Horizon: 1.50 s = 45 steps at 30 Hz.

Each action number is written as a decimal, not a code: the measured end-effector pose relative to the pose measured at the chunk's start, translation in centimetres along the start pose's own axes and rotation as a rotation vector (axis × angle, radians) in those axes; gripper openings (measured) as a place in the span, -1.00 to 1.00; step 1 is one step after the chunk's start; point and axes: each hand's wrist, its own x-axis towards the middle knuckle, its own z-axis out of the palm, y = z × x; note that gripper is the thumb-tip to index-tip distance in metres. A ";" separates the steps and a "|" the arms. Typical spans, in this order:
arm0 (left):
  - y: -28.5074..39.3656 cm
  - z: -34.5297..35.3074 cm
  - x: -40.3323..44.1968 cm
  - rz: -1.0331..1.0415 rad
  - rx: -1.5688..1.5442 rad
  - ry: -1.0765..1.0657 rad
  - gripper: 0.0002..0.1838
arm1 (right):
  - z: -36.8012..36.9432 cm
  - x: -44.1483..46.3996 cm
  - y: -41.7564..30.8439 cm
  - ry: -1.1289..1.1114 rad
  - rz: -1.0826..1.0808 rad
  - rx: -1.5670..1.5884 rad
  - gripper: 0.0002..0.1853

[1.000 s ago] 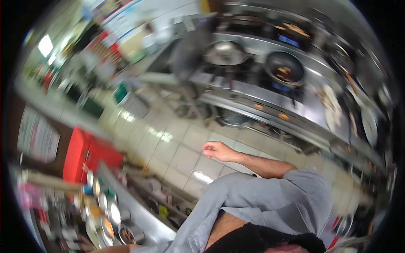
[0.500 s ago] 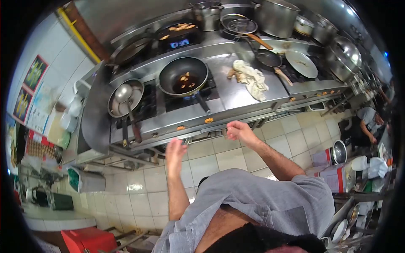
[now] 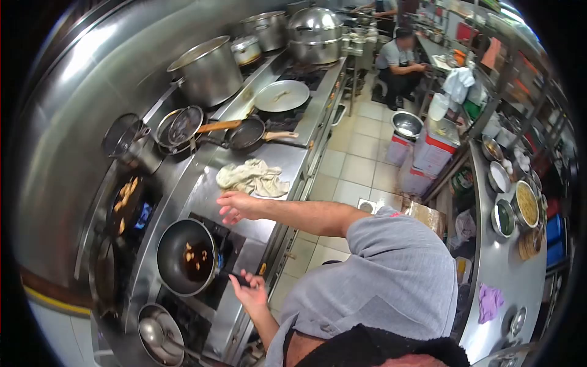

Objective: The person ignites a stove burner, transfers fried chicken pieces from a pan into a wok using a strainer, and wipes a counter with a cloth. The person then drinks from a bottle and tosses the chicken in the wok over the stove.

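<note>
A dark wok with brown liquid and several pale pieces in it sits on a front burner. My left hand is at the end of its black handle, thumb and fingers apart; whether they touch the handle I cannot tell. My right hand hangs over the steel worktop with loosely bent, parted fingers and nothing in it. Just beyond it lies a crumpled cream cloth, apart from the fingers.
At the lower left stands a pan with a ladle. A frying pan, a white oval plate and a large pot stand farther along the stove. A person sits low in the aisle. Bowls line the right counter.
My view has turned right, bringing the aisle and right counter in. My left hand has come to the wok's handle. My right hand has moved over the worktop by the cloth.
</note>
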 end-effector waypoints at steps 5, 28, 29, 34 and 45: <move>2.5 -2.5 -3.0 0.012 0.262 0.177 -0.71 | -2.5 7.2 -1.3 0.076 -0.025 -0.007 -0.43; 4.6 -0.3 -2.0 0.279 0.898 0.652 -0.68 | -8.0 32.2 -10.4 0.098 0.081 0.280 -0.78; 4.7 -0.2 -2.1 0.302 0.914 0.636 -0.66 | -7.3 31.7 -10.9 0.197 0.046 0.215 -0.84; 4.3 -1.3 -2.6 0.295 0.862 0.652 -0.59 | -7.3 26.0 -10.8 -0.191 0.092 0.381 -0.85; 5.0 -2.6 -3.4 0.431 0.648 0.564 -0.55 | 6.1 11.9 -10.6 -0.185 0.092 -0.131 -0.51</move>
